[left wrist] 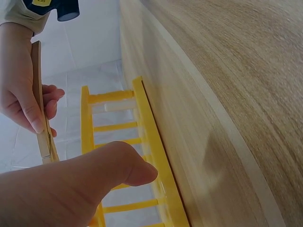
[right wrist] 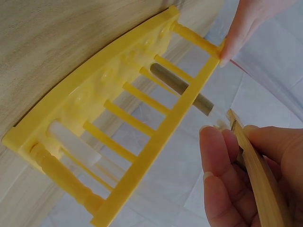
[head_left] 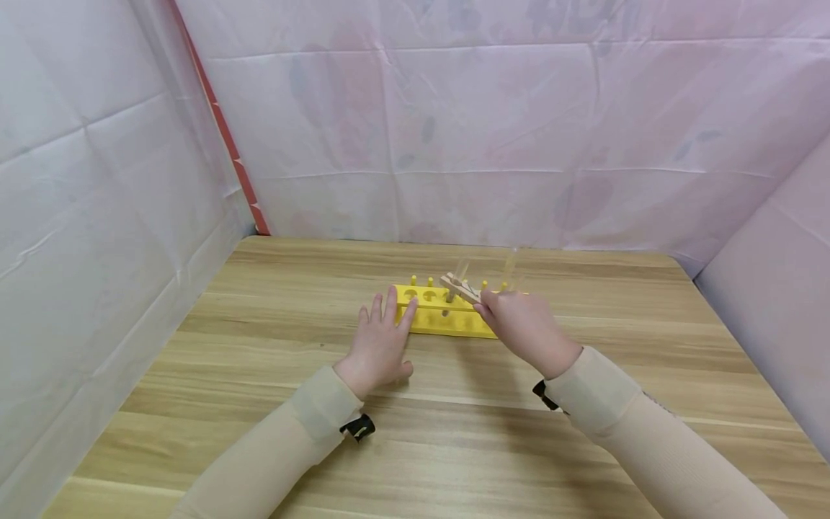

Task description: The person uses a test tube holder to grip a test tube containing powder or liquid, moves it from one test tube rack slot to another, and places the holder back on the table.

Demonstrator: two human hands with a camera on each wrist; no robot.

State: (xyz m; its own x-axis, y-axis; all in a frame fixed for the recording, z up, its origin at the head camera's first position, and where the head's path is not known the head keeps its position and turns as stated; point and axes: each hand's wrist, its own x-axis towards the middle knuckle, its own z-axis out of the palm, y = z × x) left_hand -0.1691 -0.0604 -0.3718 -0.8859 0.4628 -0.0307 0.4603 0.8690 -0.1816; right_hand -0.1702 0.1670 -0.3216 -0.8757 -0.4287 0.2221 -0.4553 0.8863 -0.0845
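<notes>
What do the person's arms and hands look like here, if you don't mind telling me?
The left hand and right hand are bare. The left sleeve and right sleeve are long and beige, with wide cuffs. Each wrist carries a small black wrist camera; the right one shows a yellow label.

Head view forward-down, close wrist views, sharing yellow rack (head_left: 457, 321)
</notes>
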